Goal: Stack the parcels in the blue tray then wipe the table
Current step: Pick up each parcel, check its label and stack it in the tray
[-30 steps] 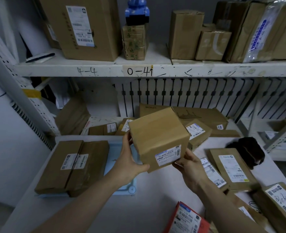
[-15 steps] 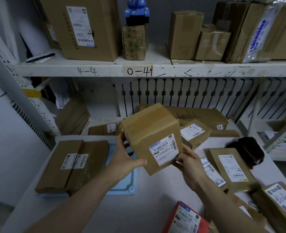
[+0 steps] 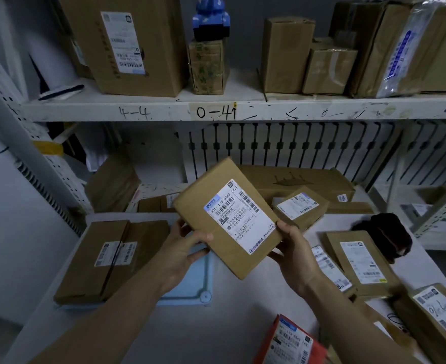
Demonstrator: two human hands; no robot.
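Note:
I hold a brown cardboard parcel (image 3: pixel 227 216) in the air over the table, tilted so its white label faces me. My left hand (image 3: pixel 185 248) grips its lower left edge, thumb across the front. My right hand (image 3: pixel 292 248) grips its right edge. Below and to the left lies the blue tray (image 3: pixel 200 287), with a large flat brown parcel (image 3: pixel 111 258) lying on its left part. Several more labelled parcels lie on the white table (image 3: pixel 237 306): one (image 3: pixel 358 258) at the right, one (image 3: pixel 299 207) behind the held box.
A dark cloth (image 3: pixel 384 236) lies at the table's right rear. A red parcel (image 3: pixel 290 342) sits at the near edge, another brown one (image 3: pixel 442 319) at the far right. A long box (image 3: pixel 300 179) rests against the rear rack. The upper shelf (image 3: pixel 242 109) carries several boxes.
Both hands have turned the parcel so its labelled face now points toward me, and it has shifted slightly left over the tray.

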